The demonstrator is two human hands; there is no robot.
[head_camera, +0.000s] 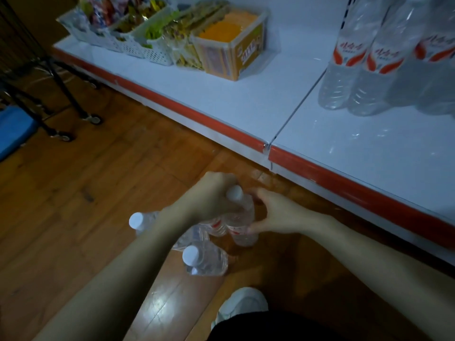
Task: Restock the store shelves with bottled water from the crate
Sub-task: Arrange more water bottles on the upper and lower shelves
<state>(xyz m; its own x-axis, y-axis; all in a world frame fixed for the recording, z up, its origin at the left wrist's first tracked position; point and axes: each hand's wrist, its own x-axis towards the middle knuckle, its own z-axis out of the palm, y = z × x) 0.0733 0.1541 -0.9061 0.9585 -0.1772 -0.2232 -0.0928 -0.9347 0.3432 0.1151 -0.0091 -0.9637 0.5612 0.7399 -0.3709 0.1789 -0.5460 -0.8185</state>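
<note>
Several clear water bottles with white caps and red labels stand in a cluster on the wooden floor. My left hand (214, 193) curls over the neck of one upright bottle (242, 222) in that cluster. My right hand (270, 211) grips the same bottle's body from the right. Two more capped bottles (136, 221) (204, 260) stand nearer to me. On the white bottom shelf (357, 148) at the upper right stand several larger water bottles (354, 70). No crate shows.
The shelf's left section holds white baskets of snack packets (138, 38) and a clear tub of orange goods (231, 48). A red strip edges the shelf front. A wheeled black cart (61, 94) stands at the left. My white shoe (242, 305) is below the bottles.
</note>
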